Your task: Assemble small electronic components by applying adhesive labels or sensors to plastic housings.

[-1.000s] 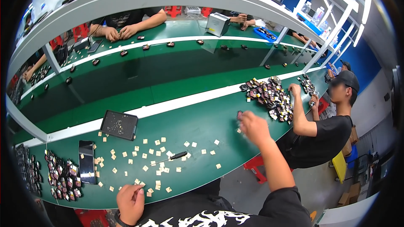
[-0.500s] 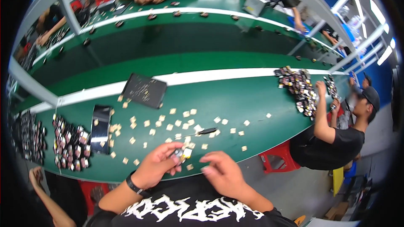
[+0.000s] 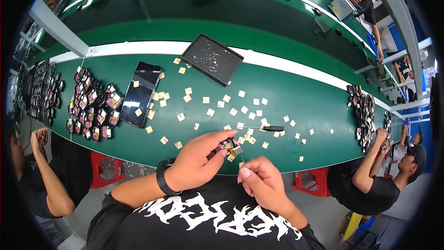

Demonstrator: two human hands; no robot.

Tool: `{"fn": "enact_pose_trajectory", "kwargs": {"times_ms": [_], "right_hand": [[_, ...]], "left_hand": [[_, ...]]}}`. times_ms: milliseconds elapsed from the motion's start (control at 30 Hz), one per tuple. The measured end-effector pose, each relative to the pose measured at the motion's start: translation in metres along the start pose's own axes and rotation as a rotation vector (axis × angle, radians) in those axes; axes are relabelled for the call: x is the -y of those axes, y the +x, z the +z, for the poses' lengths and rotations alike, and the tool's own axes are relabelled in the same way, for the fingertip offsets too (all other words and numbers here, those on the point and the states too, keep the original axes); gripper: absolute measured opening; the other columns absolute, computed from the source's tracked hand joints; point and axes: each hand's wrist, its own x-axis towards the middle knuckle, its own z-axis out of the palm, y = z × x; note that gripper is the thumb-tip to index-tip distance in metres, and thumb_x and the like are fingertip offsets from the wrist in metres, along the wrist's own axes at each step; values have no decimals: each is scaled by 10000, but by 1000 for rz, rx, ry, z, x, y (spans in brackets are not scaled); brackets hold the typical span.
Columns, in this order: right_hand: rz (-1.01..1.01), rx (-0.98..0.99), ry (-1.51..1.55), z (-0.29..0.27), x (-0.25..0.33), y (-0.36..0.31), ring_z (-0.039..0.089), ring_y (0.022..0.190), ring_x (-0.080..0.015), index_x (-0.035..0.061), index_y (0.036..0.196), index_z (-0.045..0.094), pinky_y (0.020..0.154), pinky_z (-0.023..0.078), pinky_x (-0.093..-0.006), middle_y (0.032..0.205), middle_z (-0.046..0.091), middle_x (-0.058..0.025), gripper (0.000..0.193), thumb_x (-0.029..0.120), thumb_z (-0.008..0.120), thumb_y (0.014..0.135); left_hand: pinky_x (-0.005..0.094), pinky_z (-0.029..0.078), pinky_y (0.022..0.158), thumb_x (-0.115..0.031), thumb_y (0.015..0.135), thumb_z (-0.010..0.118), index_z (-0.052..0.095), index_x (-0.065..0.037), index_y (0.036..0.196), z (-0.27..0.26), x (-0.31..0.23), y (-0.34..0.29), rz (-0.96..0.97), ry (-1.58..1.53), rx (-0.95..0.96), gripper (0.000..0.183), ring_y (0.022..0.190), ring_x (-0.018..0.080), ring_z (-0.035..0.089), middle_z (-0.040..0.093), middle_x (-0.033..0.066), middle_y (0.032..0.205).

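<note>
My left hand [image 3: 196,159], with a black band at the wrist, grips a small electronic module [image 3: 236,150] between thumb and fingers. The module has a dark housing, a silvery block and a bit of yellow tape; my fingers cover part of it. Close to its right side is my right hand [image 3: 264,181], thumb and forefinger pinched together. A thin, pale sliver seems to rise from that pinch, too faint to name. Beyond the hands lies a screwdriver [image 3: 274,128] with a black handle, among several small cream squares [image 3: 226,98] scattered on the green table [image 3: 277,92].
A black perforated tray [image 3: 225,71] with small bits sits by the white rail. A dark glossy panel [image 3: 138,97] lies left, beside piled modules [image 3: 95,106]. More modules [image 3: 363,115] are heaped at right. People sit on both sides; a conveyor [image 3: 222,14] runs behind.
The view has shifted. My right hand, whose fingers were spread, has closed into a pinch nearer the module. The left hand still holds the module, now turned differently.
</note>
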Motion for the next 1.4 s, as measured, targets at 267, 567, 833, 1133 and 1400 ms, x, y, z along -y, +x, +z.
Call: {"fn": "enact_pose_trajectory", "kwargs": {"times_ms": [267, 567, 833, 1133, 1400], "right_hand": [[315, -33, 195, 9, 8, 19, 536, 462, -75, 41, 970, 572, 398, 382, -214, 706, 667, -68, 126, 145, 618, 1024], [358, -58, 425, 6, -2, 18, 487, 413, -79, 44, 934, 585, 361, 303, -210, 681, 661, -93, 130, 139, 618, 1017], [189, -198, 37, 15, -8, 15, 494, 475, -37, 23, 914, 586, 435, 350, -195, 658, 641, -46, 126, 86, 663, 991], [-153, -294, -204, 5, -26, 8, 570, 669, -35, -11, 1045, 609, 591, 452, -198, 816, 681, -29, 124, 38, 694, 968], [113, -251, -7, 7, -14, 18, 639, 791, -53, -42, 1044, 651, 703, 492, -197, 880, 714, -40, 114, 7, 700, 953]], "left_hand": [[324, 577, 805, 64, 917, 600, 575, -13, 1354, 4, 1, -3, 264, 215, -116, 444, 941, 244, 730, 715, 146, 1180], [353, 581, 852, 42, 918, 620, 611, -1, 1277, 6, 8, -2, 276, 214, -95, 361, 1002, 275, 731, 716, 151, 1173], [313, 567, 798, 22, 955, 589, 597, 0, 1304, -1, 9, -2, 90, 88, 6, 350, 933, 204, 720, 721, 130, 1160], [237, 534, 697, -4, 998, 564, 554, 15, 1353, -2, 9, -6, -207, -340, 43, 356, 795, 82, 624, 666, 69, 1074], [249, 546, 718, 12, 992, 548, 550, 14, 1355, 3, 9, -6, -189, -214, 80, 363, 795, 84, 639, 653, 65, 1047]]}}
